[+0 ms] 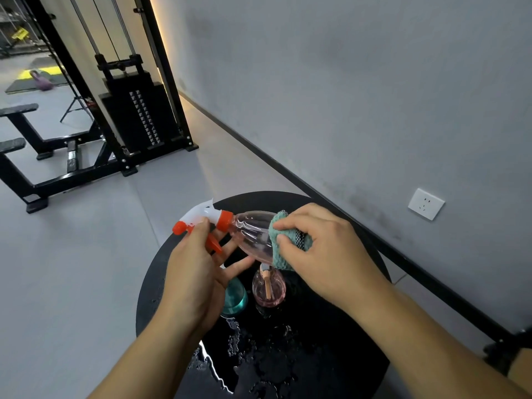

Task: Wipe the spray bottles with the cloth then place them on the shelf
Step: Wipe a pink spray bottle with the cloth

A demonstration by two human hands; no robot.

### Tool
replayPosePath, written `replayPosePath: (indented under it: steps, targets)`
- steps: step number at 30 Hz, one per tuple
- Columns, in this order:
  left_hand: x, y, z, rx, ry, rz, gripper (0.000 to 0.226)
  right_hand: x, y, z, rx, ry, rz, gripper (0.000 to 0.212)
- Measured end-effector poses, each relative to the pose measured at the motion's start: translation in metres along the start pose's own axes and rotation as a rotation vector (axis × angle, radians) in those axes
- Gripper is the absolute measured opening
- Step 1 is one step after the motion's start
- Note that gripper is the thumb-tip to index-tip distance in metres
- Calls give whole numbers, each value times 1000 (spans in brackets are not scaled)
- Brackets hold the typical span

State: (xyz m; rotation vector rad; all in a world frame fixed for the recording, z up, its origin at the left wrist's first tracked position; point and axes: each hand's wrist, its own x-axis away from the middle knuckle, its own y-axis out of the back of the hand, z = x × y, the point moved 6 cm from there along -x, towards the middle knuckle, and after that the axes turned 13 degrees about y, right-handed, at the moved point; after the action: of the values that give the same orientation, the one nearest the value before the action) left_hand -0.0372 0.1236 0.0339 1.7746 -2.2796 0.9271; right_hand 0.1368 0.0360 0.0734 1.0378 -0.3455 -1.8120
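No legible text anywhere; weight stack (143,118) markings perhaps numbers, too blurred.

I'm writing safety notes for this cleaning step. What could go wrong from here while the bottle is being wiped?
The left hand holds the pink spray bottle only near its trigger head while the right hand rubs the cloth on it, so it might slip. It is held above the teal bottle and the small pink bottle; a drop could topple them. The black table looks wet.

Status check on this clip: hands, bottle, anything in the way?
Left hand grips pink spray bottle at the trigger head. Right hand presses green cloth on its body. Two more bottles below on wet black table.
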Motion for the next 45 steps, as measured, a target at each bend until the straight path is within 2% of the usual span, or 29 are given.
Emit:
replayPosePath:
  steps: [4, 9, 14, 21, 26, 32, 38, 45]
  targets:
    - [0, 4, -10, 24, -33, 12, 41, -2, 7, -9, -30, -60, -64, 16]
    - [0, 0, -3, -4, -31, 6, 38, 1, -4, -1, -22, -20, 5, 16]
    - [-2, 3, -4, -27, -30, 0, 39, 0, 3, -6, -31, -48, -32, 15]
    - [0, -3, -2, -40, -23, 71, 39, 1, 1, -5, -34, -35, -25, 15]
    - [0, 0, -10, -60, -70, 92, 37, -2, 7, -13, -67, -97, -59, 17]
    - [6, -13, 7, -223, -82, 154, 32, -4, -7, 6, -24, 13, 42, 19]
    - [6, -11, -3, -189, -127, 160, 32, -7, 9, -15, -48, -115, -5, 15]
    - [8, -13, 2, -249, -137, 155, 33, -6, 2, 1, -56, -10, 44, 19]
